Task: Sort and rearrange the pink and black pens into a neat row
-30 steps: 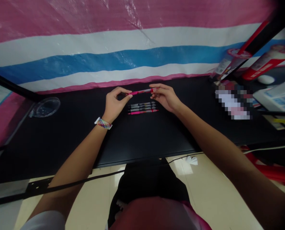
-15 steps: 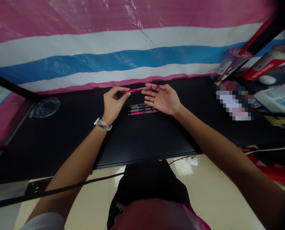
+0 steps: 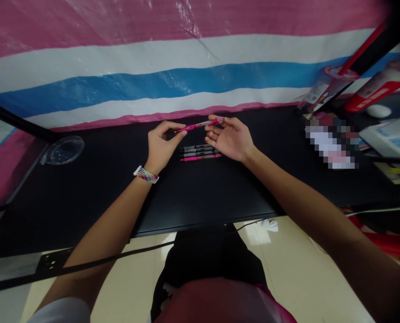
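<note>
Left grip (image 3: 162, 142) is pinching a slim pink-and-clear plastic pen (image 3: 200, 125) by its pink end, above the flat black worktop (image 3: 206, 193). The right grip (image 3: 232, 140), fingers loosely curling, is backing the far end; cannot tell whether it's clasping. Slim grey-and-pink plastic pens (image 3: 200, 157) are lying together, nearer the person.

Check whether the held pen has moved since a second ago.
Yes: against the lying pink pen, the right end of the held pen has shifted up the picture, toward the striped cloth.
</note>
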The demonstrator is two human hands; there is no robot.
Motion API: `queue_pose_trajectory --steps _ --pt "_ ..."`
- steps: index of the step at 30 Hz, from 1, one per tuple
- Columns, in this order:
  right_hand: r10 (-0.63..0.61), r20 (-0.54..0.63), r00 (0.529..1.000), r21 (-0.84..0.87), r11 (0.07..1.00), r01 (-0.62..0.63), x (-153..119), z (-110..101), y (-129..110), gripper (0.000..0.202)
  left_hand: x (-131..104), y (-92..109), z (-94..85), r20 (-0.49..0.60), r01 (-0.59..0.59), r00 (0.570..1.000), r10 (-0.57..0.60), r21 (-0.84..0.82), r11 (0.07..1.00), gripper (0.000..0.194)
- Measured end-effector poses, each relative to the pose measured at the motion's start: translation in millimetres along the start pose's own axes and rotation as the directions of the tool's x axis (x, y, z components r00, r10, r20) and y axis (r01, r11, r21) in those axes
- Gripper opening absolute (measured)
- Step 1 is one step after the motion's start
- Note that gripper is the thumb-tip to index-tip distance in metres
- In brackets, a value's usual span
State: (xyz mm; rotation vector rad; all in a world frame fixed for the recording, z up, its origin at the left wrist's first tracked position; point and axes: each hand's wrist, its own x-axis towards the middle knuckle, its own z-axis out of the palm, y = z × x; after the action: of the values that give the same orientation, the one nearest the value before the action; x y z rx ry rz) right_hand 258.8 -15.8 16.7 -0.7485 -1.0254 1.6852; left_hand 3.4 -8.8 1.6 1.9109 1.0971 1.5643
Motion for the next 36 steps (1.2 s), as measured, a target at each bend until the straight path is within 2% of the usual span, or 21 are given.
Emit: queue_pose_trajectory --steps 7,11,18,26,32,36 --pt "0.018 -0.06 0.998 0.028 0.999 -0.016 -0.7 2.0 -0.3 0.049 -0.6 0.1 -0.1 0.014 0.013 1.0 -0.013 0.019 1.0 0.022" --pt "-0.017 -0.018 1.0 0.053 0.998 0.018 0.5 0.5 4.0 0.048 -0.7 -0.8 0.4 0.004 0.002 1.0 -0.002 0.007 1.0 0.022" --pt "-0.072 -0.029 0.997 -0.052 0.996 0.07 0.9 0.6 5.5 0.052 -0.6 1.8 1.2 -0.005 0.004 1.0 -0.004 0.005 1.0 0.013" --pt "-0.05 -0.008 0.999 0.003 0.999 0.05 -0.5 0.3 1.8 0.056 -1.9 -1.3 1.3 -0.01 0.022 1.0 -0.022 0.023 0.999 0.012" --pt "0.019 -0.032 0.999 0.115 0.993 -0.015 -0.3 2.0 2.8 0.039 -2.1 -3.0 0.5 -0.017 0.005 1.0 -0.006 -0.012 1.0 0.014" --pt "0.042 0.001 0.999 0.228 0.973 -0.042 -0.4 2.2 4.1 0.034 -1.2 -5.4 -0.2 -0.032 -0.006 0.999 0.005 -0.007 1.0 0.014"
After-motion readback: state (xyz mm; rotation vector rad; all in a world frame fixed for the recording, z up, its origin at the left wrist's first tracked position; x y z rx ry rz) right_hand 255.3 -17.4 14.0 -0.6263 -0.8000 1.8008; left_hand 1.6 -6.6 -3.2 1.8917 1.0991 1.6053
